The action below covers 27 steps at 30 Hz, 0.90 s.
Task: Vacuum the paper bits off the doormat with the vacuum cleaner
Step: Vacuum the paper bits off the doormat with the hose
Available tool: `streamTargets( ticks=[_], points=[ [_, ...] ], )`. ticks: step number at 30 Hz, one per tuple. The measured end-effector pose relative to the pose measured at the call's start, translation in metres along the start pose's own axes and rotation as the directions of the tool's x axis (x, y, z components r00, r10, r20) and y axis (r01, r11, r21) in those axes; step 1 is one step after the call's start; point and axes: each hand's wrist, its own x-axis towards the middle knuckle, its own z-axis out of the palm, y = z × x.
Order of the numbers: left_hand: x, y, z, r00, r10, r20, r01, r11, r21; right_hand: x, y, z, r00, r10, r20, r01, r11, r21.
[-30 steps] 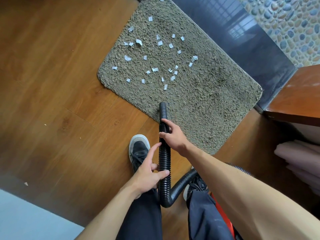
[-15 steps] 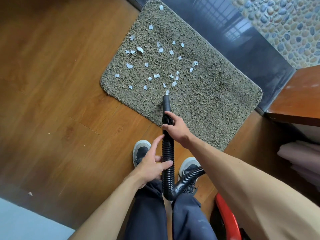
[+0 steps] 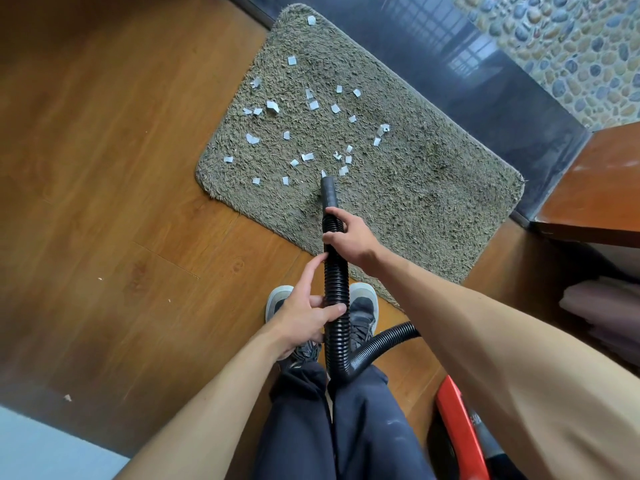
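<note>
A shaggy grey-green doormat [image 3: 415,202] lies on the wooden floor, with several white paper bits [image 3: 313,105] scattered over its left half. A black ribbed vacuum hose [image 3: 336,289] runs up from between my legs to a smooth nozzle [image 3: 328,190] whose tip rests on the mat, touching the nearest paper bit [image 3: 323,173]. My right hand [image 3: 349,237] grips the hose just behind the nozzle. My left hand [image 3: 306,311] holds the hose lower down, thumb across it and index finger stretched along it.
The red vacuum body [image 3: 460,434] sits at my lower right. A dark glossy threshold [image 3: 485,88] and pebble floor lie beyond the mat. A wooden furniture edge [image 3: 595,195] juts in at right. Stray paper specks [image 3: 67,397] lie on the wooden floor [image 3: 104,202].
The nozzle has slid forward across the mat's near edge to the closest paper bits. Both hands moved forward along with the hose, and my feet stepped closer to the mat.
</note>
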Motion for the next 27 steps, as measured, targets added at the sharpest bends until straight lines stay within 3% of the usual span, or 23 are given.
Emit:
streamTargets(
  ticks=[13, 27],
  points=[
    [0.013, 0.011, 0.012, 0.999, -0.028, -0.022, 0.027, 0.999, -0.041, 0.014, -0.001, -0.014, 0.999, -0.018, 0.038, 0.020, 0.999, -0.036],
    [0.002, 0.021, 0.040, 0.998, -0.057, 0.001, 0.057, 0.994, 0.093, -0.012, 0.023, -0.044, 0.996, 0.057, 0.075, -0.068, 0.987, 0.147]
  ],
)
